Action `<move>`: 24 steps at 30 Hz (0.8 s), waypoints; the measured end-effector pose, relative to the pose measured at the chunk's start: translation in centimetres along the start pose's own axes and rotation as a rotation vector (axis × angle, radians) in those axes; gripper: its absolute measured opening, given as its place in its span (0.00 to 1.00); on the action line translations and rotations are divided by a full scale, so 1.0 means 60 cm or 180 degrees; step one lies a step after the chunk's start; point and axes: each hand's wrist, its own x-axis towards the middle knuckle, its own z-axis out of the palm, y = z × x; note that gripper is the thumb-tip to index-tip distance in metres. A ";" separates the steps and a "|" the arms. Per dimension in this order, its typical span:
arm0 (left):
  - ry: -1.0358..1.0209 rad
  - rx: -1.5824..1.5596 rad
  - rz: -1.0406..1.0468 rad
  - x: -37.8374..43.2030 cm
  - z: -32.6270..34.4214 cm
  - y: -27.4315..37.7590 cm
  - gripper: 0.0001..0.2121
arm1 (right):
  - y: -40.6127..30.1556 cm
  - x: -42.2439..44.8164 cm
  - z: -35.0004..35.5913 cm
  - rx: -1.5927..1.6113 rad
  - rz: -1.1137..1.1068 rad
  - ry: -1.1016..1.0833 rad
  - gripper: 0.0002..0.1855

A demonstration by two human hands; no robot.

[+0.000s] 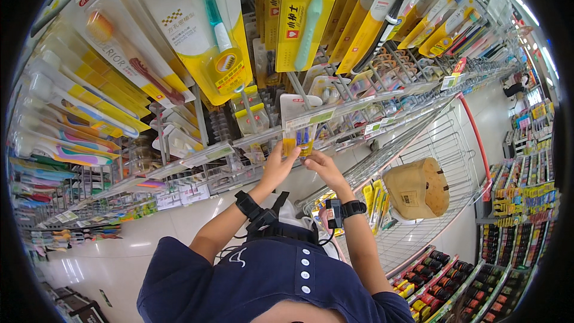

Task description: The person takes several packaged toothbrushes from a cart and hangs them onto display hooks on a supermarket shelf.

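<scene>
In front of me, a small blister pack [305, 136] with blue pieces and a yellow lower part is at the shelf's front edge. A price-label strip [310, 119] crosses in front of its upper portion. My left hand [276, 169] grips the pack's lower part, thumb across the front. At the bottom right corner, the bent fingers of my right hand [329, 172] pinch the same pack. Above hang toothbrushes in packaging, among them a mint-green toothbrush [313, 20] on a yellow card and a teal-and-white toothbrush [215, 13].
A wire shopping cart [448, 143] with a red handle [474, 134] stands to my right. It holds a brown paper bag [410, 188] and several yellow packs [377, 202]. Metal display hooks [293, 81] project from the rack. Shelves of dark-lidded jars [441, 273] stand beyond the cart.
</scene>
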 end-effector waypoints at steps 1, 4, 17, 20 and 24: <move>-0.0007 -0.0139 0.0029 0.001 0.000 -0.018 0.17 | 0.003 0.000 0.001 0.0013 0.0009 -0.0003 0.18; -0.0123 -0.0304 -0.0209 0.001 -0.005 -0.017 0.16 | 0.010 0.008 -0.003 -0.0012 0.0092 0.0237 0.15; -0.0253 -0.1021 -0.0777 0.017 -0.019 -0.076 0.19 | -0.007 0.077 0.048 0.0378 -0.0080 0.0822 0.14; -0.0510 -0.1165 -0.1440 0.015 -0.027 -0.030 0.22 | -0.001 0.095 0.040 0.0555 -0.0102 0.0812 0.14; -0.0743 -0.0744 -0.1951 0.006 -0.035 -0.016 0.21 | 0.013 0.077 0.031 0.1160 0.0122 0.0469 0.19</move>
